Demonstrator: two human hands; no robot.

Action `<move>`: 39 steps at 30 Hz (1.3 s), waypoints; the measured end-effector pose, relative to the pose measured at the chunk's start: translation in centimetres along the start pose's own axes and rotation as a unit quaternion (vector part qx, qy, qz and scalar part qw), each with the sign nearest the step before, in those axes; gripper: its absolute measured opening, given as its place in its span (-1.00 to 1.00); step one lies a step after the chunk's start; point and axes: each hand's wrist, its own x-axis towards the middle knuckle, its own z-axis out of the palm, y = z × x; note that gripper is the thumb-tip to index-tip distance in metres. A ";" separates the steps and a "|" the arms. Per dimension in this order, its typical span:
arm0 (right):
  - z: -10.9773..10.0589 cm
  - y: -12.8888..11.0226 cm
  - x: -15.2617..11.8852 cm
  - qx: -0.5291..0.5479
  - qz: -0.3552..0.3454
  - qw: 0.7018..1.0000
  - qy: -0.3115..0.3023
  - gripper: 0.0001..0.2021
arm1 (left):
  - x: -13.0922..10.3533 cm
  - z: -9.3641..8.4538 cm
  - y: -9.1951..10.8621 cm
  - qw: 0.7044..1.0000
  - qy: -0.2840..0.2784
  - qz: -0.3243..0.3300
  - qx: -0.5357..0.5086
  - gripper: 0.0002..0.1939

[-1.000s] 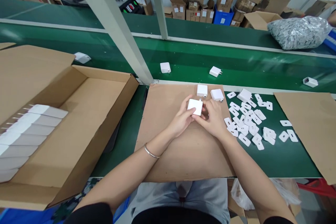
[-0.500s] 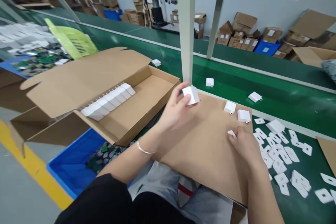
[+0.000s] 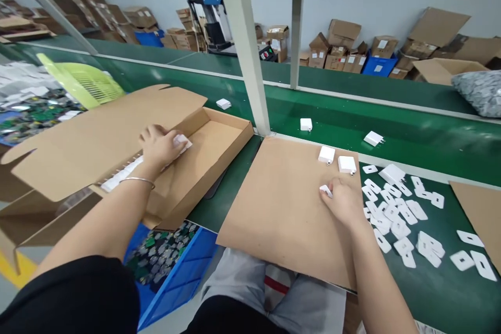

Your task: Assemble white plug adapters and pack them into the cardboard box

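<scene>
My left hand (image 3: 158,146) is inside the open cardboard box (image 3: 211,138), its fingers closed on a white plug charger (image 3: 185,141) at the right end of a row. The other white chargers (image 3: 117,177) in the row stand side by side along the back wall, prongs towards the lid; hand and wrist partly hide them. My right hand (image 3: 344,201) pinches a small white cover plate (image 3: 325,191) above the flat cardboard sheet (image 3: 282,203). Just beyond it, two white chargers (image 3: 326,155) (image 3: 346,164) lie near the sheet's far edge.
Loose white cover plates (image 3: 399,214) are scattered right of the sheet on the green bench (image 3: 438,292). More chargers (image 3: 373,138) lie behind. A metal post (image 3: 250,57) rises between box and sheet. Below the box is a blue bin (image 3: 180,282) of circuit boards; a lime basket (image 3: 90,83) stands left.
My left hand has carried the charger from above the sheet leftward into the box. My right hand still pinches the cover plate. The view has turned slightly.
</scene>
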 end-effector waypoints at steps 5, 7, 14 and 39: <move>-0.2 -0.3 -0.4 0.008 0.006 1.000 -0.011 -0.78 | 0.1 0.3 0.8 0.998 -0.001 -0.064 -0.012 -0.55; -0.2 -0.4 -0.4 0.005 0.009 1.000 -0.015 -0.80 | 0.7 0.2 2.7 0.999 0.020 -0.047 0.000 -0.56; 0.1 -0.2 0.2 0.021 0.004 1.000 0.018 -0.77 | -2.4 0.2 19.0 0.961 0.018 0.274 -0.036 -0.65; 0.1 1.1 0.0 0.145 0.051 0.981 0.114 -0.85 | -16.1 8.1 29.0 0.773 -0.269 0.199 -0.539 -0.55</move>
